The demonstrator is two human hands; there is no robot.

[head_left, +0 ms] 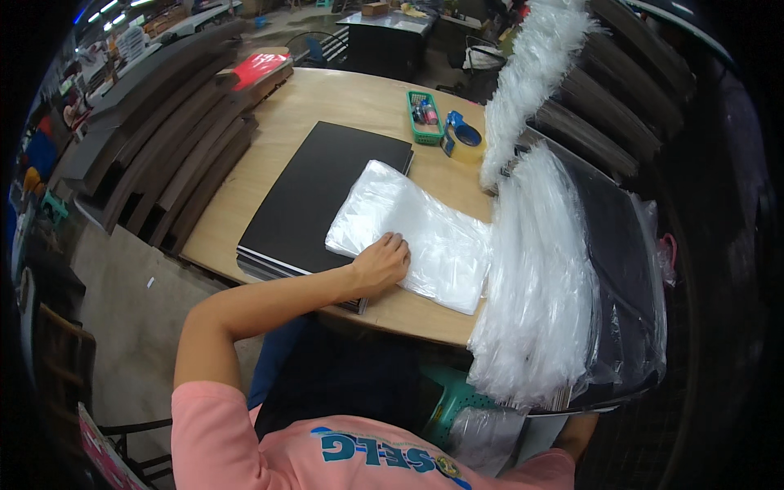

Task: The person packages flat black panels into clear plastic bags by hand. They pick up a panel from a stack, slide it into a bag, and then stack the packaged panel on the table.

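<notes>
My left hand (382, 263) rests on a stack of clear plastic bags (445, 237), its fingers curled together against the film at the near edge. The bags lie partly on a pile of black boards (314, 184) and partly on the wooden table. To the right stands a large stack of black boards in clear film (625, 286), with crinkled plastic edges (535, 286) bunched along its left side. My right forearm (578, 433) reaches up beneath the near end of that wrapped stack. The right hand itself is hidden there.
At the far side of the table (343, 94) are a green basket (424, 118) with small bottles and a blue tape dispenser (462, 139). Dark stacked boards (155, 122) line the left side. A green stool (449, 400) stands under the near edge.
</notes>
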